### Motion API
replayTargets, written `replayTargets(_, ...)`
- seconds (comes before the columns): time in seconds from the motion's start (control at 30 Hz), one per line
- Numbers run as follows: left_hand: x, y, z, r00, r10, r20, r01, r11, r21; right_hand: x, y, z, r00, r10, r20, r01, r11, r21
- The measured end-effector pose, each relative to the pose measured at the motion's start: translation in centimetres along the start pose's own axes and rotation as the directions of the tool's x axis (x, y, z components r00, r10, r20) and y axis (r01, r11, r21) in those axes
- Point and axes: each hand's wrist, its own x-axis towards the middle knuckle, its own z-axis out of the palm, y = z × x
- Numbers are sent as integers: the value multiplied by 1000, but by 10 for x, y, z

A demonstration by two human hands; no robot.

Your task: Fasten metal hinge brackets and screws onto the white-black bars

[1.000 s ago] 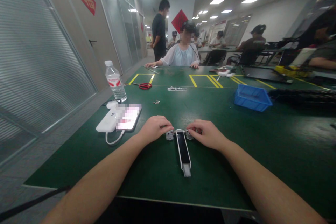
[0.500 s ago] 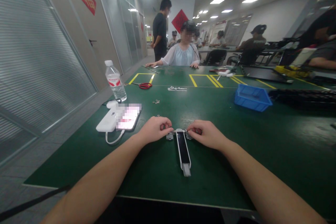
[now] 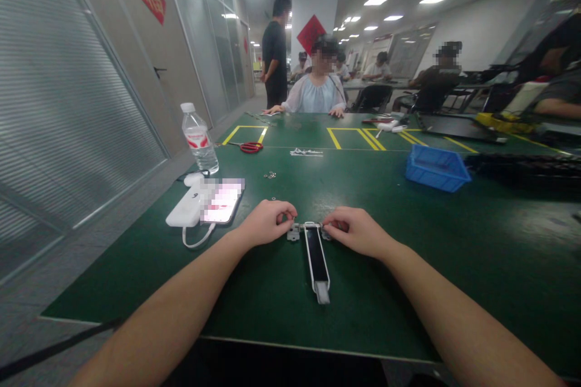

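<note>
A long, narrow piece with a white frame and black face (image 3: 316,255) lies on the green table, with a grey tab (image 3: 322,294) at its near end. Small metal brackets flank its far end: a left bracket (image 3: 293,234) and a right one mostly covered by fingers. My left hand (image 3: 267,222) is closed in a pinch at the left bracket's top. On the other side, my right hand (image 3: 356,230) pinches at the right bracket. What sits between the fingertips of either hand is too small to make out.
To the left are a white power bank (image 3: 186,204), a phone (image 3: 223,202) and a water bottle (image 3: 200,142). Small rings (image 3: 270,175), red-handled scissors (image 3: 250,147) and white strips (image 3: 307,153) lie farther off. A blue bin (image 3: 436,169) stands right. A person (image 3: 320,94) sits opposite.
My hands and the long piece stay almost in place. Across the table, the seated person's hand on the left side has shifted slightly inward.
</note>
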Motion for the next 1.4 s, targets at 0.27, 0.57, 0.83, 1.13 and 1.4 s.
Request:
replayTargets(0.27, 1, 0, -6, 998, -1, 66, 1, 1000, -2, -1, 4, 2, 1000, 6, 8, -6, 1000, 7)
replayTargets(0.57, 0, 1, -12, 988, 73, 134, -82, 995, 62, 0, 0, -1, 1000, 20, 24, -20, 1000, -10)
replayTargets(0.83, -1, 3, -11, 981, 116, 157, -128, 990, 66, 0, 3, 2, 1000, 4, 17, -4, 1000, -1)
replayTargets(1.13, 0, 4, -8, 984, 124, 126, -129, 991, 33, 1, 1, 1, 999, 15, 31, -15, 1000, -4)
replayTargets(1.4, -1, 0, -7, 984, 139, 113, -141, 990, 13, 1, 1, 2, 1000, 4, 28, -4, 1000, 2)
